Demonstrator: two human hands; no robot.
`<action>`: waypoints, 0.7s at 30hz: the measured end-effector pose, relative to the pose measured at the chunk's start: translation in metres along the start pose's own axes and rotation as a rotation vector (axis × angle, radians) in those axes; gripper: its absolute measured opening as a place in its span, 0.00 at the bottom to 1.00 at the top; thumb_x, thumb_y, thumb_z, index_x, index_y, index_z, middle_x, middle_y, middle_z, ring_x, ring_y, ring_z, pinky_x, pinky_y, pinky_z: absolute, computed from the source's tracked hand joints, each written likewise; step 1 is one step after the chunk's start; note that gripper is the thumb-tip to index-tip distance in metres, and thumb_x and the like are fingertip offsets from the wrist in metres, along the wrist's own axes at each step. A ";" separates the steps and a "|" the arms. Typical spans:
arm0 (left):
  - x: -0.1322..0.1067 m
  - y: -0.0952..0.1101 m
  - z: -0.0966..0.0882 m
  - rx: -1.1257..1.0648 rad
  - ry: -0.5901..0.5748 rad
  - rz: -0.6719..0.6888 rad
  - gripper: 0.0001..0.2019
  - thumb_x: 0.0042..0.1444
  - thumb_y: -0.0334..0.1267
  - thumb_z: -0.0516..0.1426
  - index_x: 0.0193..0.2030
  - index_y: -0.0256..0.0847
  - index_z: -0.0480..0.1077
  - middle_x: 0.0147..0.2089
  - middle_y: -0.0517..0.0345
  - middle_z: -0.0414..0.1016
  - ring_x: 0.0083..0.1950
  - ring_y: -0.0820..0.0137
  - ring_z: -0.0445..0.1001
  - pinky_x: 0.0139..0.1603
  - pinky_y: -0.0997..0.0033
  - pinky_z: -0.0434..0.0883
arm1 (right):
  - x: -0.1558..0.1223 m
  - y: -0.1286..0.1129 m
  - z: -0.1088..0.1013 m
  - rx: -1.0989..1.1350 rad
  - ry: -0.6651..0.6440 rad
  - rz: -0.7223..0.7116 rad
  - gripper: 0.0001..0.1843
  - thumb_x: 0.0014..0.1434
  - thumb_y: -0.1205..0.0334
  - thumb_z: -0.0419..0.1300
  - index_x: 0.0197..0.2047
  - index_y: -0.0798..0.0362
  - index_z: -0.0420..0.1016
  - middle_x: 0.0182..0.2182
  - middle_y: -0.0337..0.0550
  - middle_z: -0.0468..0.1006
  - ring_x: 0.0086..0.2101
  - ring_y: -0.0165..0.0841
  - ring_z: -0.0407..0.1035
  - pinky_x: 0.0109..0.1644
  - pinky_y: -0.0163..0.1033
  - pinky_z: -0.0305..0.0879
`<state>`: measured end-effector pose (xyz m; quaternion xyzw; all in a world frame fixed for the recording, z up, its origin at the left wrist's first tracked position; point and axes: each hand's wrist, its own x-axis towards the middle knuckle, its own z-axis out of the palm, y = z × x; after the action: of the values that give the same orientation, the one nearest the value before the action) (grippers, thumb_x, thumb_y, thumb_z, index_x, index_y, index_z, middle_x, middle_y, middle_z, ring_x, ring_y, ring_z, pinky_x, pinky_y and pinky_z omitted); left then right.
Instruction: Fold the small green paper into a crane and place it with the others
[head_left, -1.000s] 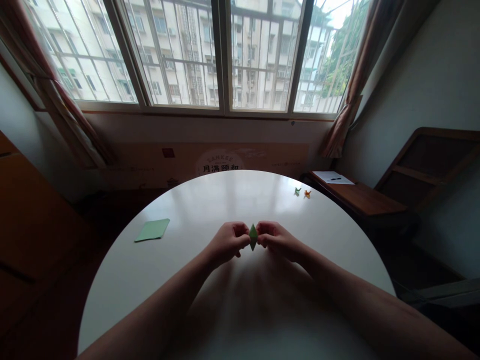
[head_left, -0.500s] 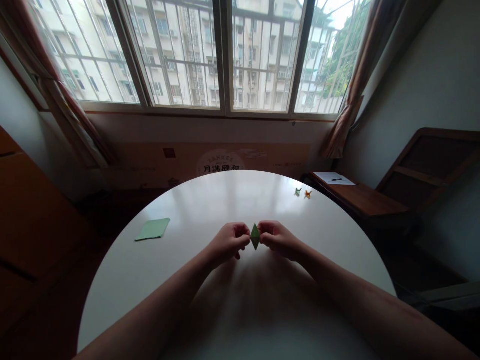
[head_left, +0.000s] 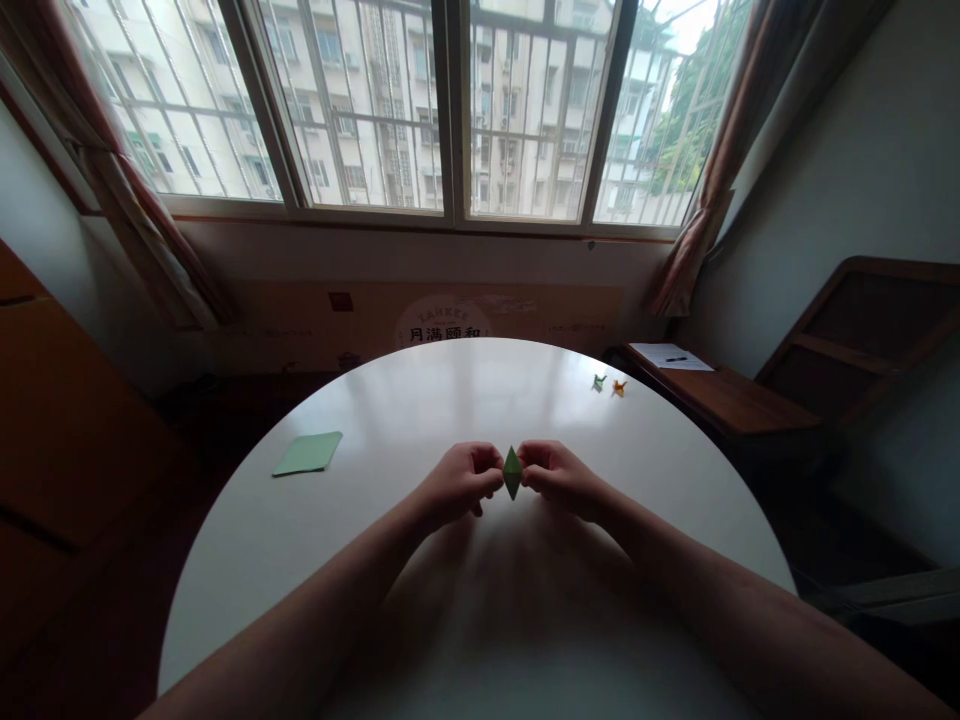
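Observation:
A small green folded paper piece [head_left: 512,473], diamond-shaped, stands upright between my two hands over the middle of the round white table [head_left: 390,420]. My left hand [head_left: 459,484] pinches its left edge with curled fingers. My right hand [head_left: 556,479] pinches its right edge the same way. Both forearms reach in from the bottom of the view.
A flat stack of light green paper [head_left: 308,453] lies at the table's left. Two tiny folded figures, one green [head_left: 598,382] and one orange [head_left: 617,387], sit at the far right. A wooden side surface with a sheet and pen [head_left: 670,357] stands beyond the right edge.
The hands and the green piece stay almost where they were; the diamond looks slightly wider than a second ago. The view has tilted a little.

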<state>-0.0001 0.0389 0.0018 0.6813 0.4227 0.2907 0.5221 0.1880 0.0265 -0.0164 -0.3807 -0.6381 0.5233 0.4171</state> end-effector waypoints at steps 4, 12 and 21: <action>0.001 -0.001 0.000 0.016 0.009 0.013 0.06 0.41 0.35 0.55 0.27 0.37 0.69 0.24 0.62 0.68 0.22 0.75 0.67 0.16 0.78 0.68 | -0.001 -0.004 0.000 0.013 -0.061 -0.010 0.03 0.46 0.64 0.59 0.27 0.54 0.69 0.24 0.36 0.68 0.26 0.28 0.58 0.30 0.34 0.53; -0.001 -0.001 0.000 0.021 -0.032 0.014 0.07 0.44 0.36 0.56 0.31 0.38 0.68 0.25 0.61 0.69 0.25 0.72 0.69 0.16 0.79 0.67 | 0.000 0.001 -0.001 -0.037 -0.030 -0.026 0.02 0.47 0.65 0.58 0.25 0.54 0.68 0.23 0.36 0.68 0.26 0.29 0.58 0.30 0.34 0.53; -0.002 0.000 -0.001 0.006 -0.063 0.024 0.08 0.42 0.34 0.53 0.32 0.38 0.68 0.27 0.59 0.70 0.28 0.70 0.70 0.15 0.78 0.68 | 0.002 0.000 0.000 -0.111 -0.019 -0.075 0.01 0.47 0.66 0.56 0.26 0.54 0.68 0.24 0.37 0.69 0.28 0.30 0.61 0.33 0.36 0.56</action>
<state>-0.0021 0.0382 0.0018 0.6967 0.3988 0.2740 0.5297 0.1875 0.0280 -0.0161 -0.3741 -0.6840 0.4747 0.4085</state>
